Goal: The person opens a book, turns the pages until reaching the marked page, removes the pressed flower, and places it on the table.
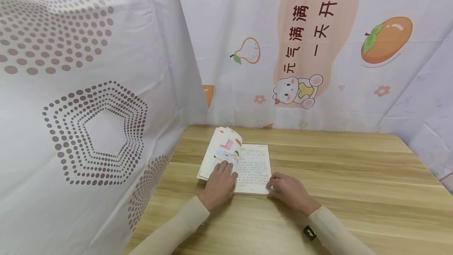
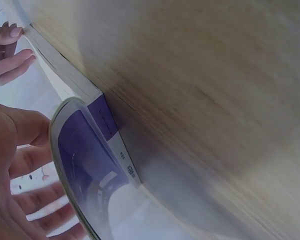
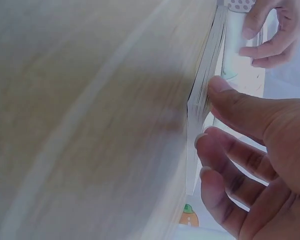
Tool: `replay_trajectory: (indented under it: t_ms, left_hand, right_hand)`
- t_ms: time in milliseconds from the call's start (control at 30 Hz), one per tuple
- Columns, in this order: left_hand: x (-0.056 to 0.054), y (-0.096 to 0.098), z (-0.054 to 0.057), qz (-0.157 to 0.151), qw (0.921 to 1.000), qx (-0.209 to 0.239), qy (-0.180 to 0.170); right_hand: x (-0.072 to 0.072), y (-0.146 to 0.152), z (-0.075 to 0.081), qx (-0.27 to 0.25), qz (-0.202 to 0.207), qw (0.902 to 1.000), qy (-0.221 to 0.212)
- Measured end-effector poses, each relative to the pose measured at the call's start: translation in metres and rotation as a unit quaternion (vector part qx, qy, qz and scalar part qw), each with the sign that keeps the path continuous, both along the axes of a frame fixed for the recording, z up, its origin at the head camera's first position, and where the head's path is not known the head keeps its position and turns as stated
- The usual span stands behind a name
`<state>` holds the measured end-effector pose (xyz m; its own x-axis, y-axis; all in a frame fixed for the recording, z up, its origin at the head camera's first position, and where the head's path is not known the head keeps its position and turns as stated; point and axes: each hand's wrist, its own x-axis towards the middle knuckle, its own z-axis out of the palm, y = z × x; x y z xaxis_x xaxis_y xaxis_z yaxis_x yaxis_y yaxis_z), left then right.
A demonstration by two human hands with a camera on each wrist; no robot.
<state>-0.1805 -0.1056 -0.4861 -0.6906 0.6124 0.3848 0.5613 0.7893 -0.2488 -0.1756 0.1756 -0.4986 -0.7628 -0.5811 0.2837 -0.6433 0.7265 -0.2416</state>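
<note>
A paperback book lies open on the wooden table, its right page full of printed text. The left-hand leaves carry a colour picture and curve up off the table. My left hand rests on these leaves near the spine, fingers extended; in the left wrist view the purple-and-white cover bulges beside that hand. At the book's near right corner, my right hand holds the page edges between thumb and curled fingers. Whether it has one leaf or several cannot be seen.
The wood-grain table extends to the right of the book. A white dotted curtain hangs along the left, and a printed fruit curtain hangs behind the far edge. A small dark object is at the right wrist.
</note>
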Motion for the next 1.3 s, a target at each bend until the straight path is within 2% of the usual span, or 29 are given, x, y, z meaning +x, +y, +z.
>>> replay_trajectory:
  t_ms: [167,433,633,767,1000,1133,1233,1300]
  left_hand:
    - [-0.001,0.001,-0.001,-0.012,0.9999,-0.004,0.010]
    - [0.002,0.004,-0.003,0.003,0.9998,-0.021,0.001]
    - [0.007,0.009,-0.003,0.007,0.9998,-0.020,0.001]
    - [0.010,0.010,-0.005,0.006,0.9995,-0.027,0.012]
    - [0.009,0.011,-0.009,0.013,0.9993,-0.024,0.028]
    - [0.006,0.012,-0.010,0.003,0.9972,-0.031,0.068]
    - [0.004,0.012,-0.010,0.004,0.9916,-0.057,0.116]
    - [0.003,0.011,-0.010,0.009,0.9885,-0.067,0.135]
  right_hand:
    - [-0.001,0.001,0.000,-0.009,0.007,0.9999,-0.002]
    - [-0.002,0.003,0.005,-0.008,0.026,0.9995,0.014]
    - [-0.001,0.002,0.005,-0.004,0.006,0.9995,0.031]
    - [-0.001,0.002,0.005,-0.031,-0.006,0.9990,0.033]
    - [0.000,0.001,0.010,-0.102,-0.020,0.9941,0.032]
    - [0.000,0.003,0.011,-0.137,-0.046,0.9894,0.021]
    - [0.000,0.005,0.009,-0.141,-0.052,0.9886,-0.001]
    - [0.000,0.006,0.007,-0.137,-0.049,0.9891,-0.020]
